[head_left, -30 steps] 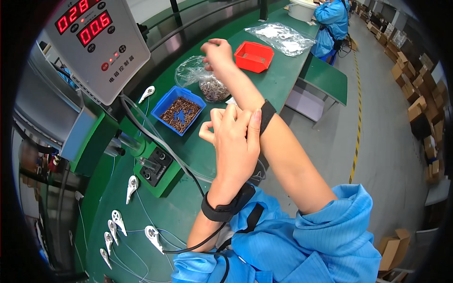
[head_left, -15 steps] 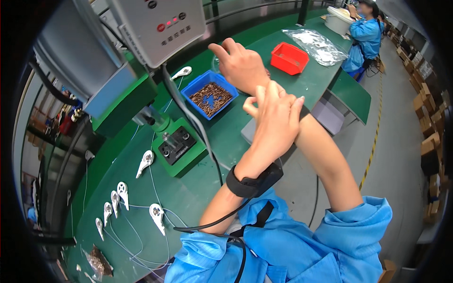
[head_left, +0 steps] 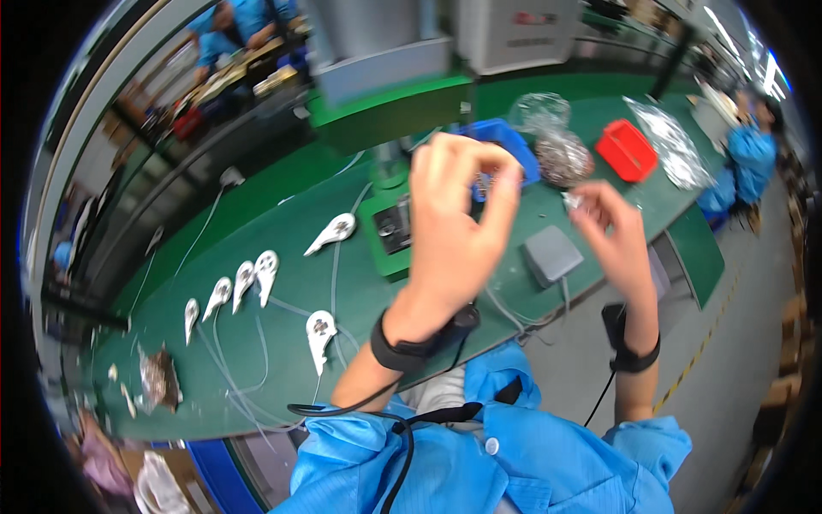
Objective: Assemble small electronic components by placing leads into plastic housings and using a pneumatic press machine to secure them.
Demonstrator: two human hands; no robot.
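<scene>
My left hand is raised before the green press, its fingers loosely curved and the thumb bent round toward them. Through the gap the blue bin of small brown metal pieces shows, and nothing is visible in that hand. To the right my right hand hovers over the table with bent, parted fingers, blurred by motion. Close to its fingertips is a small whitish bit; I cannot tell whether they touch it. A clear bag of brown pieces stands just beyond. Black bands wrap both wrists.
Several white teardrop-shaped parts with thin cords lie left on the green table. A grey box with a cable sits near the front edge. Behind are a red bin and clear plastic bags. A co-worker sits far right.
My hands have come apart, the left from my right wrist region. The view has swung left, and the grey box and bag of pieces now show fully.
</scene>
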